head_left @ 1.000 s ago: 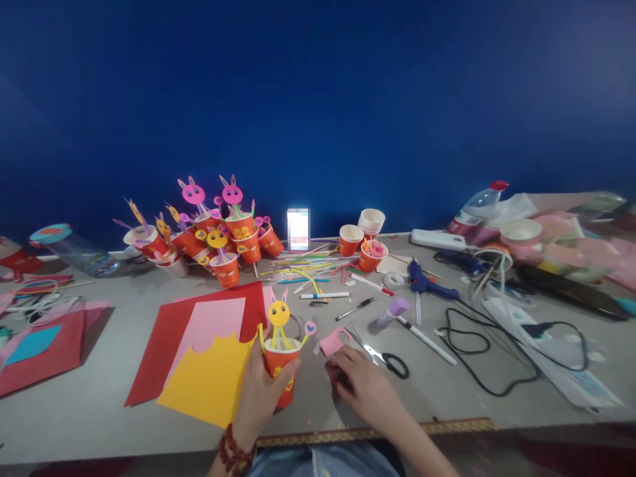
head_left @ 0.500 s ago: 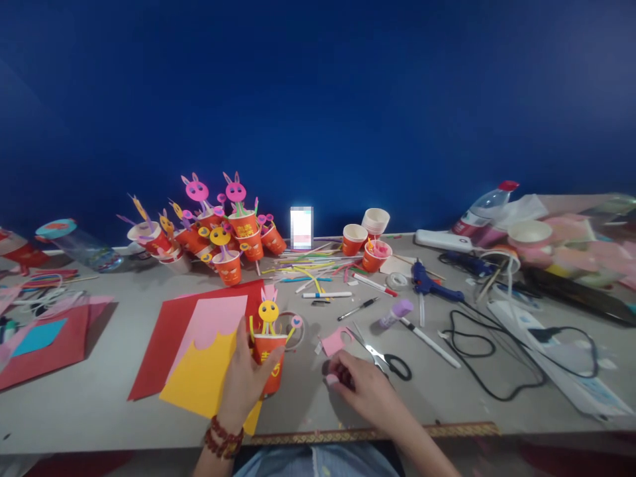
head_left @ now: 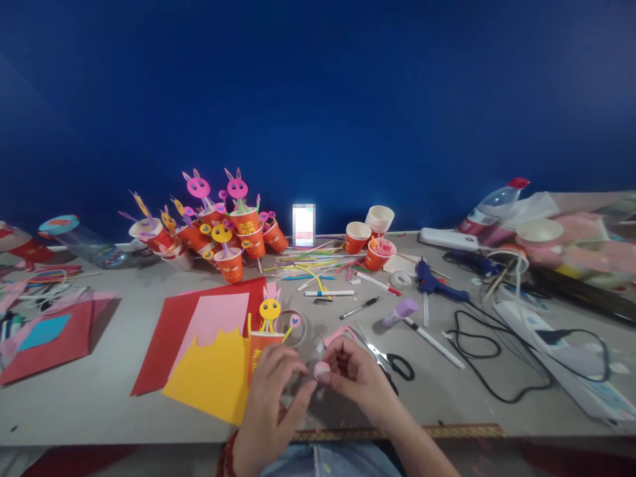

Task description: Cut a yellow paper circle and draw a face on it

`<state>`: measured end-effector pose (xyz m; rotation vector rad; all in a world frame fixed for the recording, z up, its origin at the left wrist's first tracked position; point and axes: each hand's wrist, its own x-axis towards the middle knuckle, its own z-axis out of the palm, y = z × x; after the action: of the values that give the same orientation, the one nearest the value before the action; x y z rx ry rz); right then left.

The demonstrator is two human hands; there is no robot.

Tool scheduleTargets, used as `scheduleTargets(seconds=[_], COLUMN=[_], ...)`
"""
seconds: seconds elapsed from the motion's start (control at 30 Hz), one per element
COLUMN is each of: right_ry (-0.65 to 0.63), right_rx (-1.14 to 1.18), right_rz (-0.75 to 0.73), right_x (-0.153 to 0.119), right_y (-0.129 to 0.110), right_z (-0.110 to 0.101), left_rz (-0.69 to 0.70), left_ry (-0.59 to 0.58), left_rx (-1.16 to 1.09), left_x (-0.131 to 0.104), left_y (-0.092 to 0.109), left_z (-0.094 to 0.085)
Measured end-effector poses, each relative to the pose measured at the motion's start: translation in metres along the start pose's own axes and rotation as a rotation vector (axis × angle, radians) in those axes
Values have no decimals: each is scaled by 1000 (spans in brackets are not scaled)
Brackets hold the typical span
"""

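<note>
Between thumb and fingers, my right hand (head_left: 355, 374) pinches a small pink paper disc (head_left: 322, 371). My left hand (head_left: 278, 391) is close by on the left, thumb and fingers apart, its fingertips just short of the disc. Behind the left hand stands a red paper cup (head_left: 258, 341), partly hidden, with a yellow rabbit face (head_left: 270, 309) with pink ears rising from it. One yellow arm of it ends in a pink disc (head_left: 295, 321). A pink paper scrap (head_left: 338, 334) and black-handled scissors (head_left: 385, 358) lie just beyond the right hand.
Red, pink and yellow paper sheets (head_left: 211, 374) lie to the left. Several finished rabbit cups (head_left: 228, 265) stand at the back left. A glue stick (head_left: 400, 313), a glue gun (head_left: 437, 285) and its black cable lie to the right. Pipe cleaners (head_left: 308, 262) are piled at the back.
My left hand has let go of the red cup and moved right and nearer, towards my right hand. My right hand has shifted slightly left and turned the pink disc into view.
</note>
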<state>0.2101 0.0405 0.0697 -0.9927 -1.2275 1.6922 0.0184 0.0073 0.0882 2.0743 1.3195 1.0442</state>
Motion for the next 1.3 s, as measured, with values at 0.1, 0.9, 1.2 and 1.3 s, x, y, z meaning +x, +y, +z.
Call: scheduleTargets(seconds=[0.1,0.9,1.2,1.3], right_ry=[7,42,33,38], right_rx=[-20,-914,-928,-903], right_rz=[-28,-601,-579,-570], right_x=[1,-9,-8,-8], right_y=[-4,-22,-24,-22], right_z=[4,12,13,14], left_rz=[-59,-70,-77,-97], left_ry=[-66,-2,8,4], left_rx=[-152,-115,-105,-144], left_x=[4,5,7,7], left_y=[2,-2,1,2], left_z=[7,14,13,13])
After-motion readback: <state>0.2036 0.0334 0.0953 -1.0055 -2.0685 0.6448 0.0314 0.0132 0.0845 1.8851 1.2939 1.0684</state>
